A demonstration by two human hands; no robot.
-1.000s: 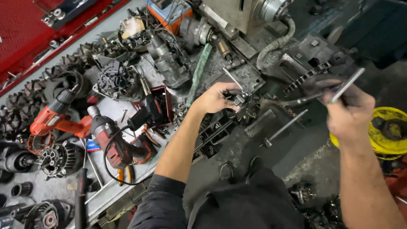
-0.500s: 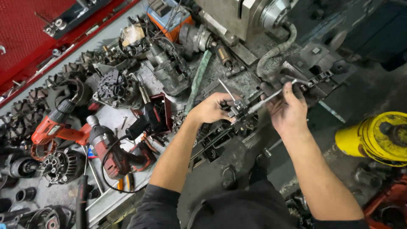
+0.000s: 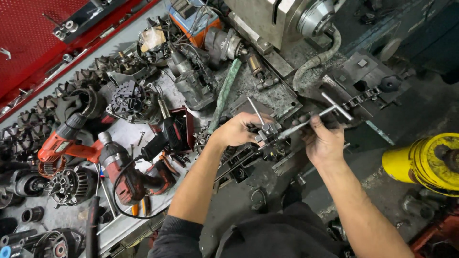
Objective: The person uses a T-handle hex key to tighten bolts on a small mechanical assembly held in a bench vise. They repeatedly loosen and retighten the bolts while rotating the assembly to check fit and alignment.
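Slim steel T-handle wrench (image 3: 313, 116), greasy

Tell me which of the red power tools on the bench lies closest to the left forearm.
The darker red power tool, with the black cord looping beside it. It lies just beside the left forearm; the brighter orange-red drill sits further out, towards the bench's edge.

red drills (image 3: 71, 143), alternators (image 3: 131, 98), yellow cylinder (image 3: 430, 162)
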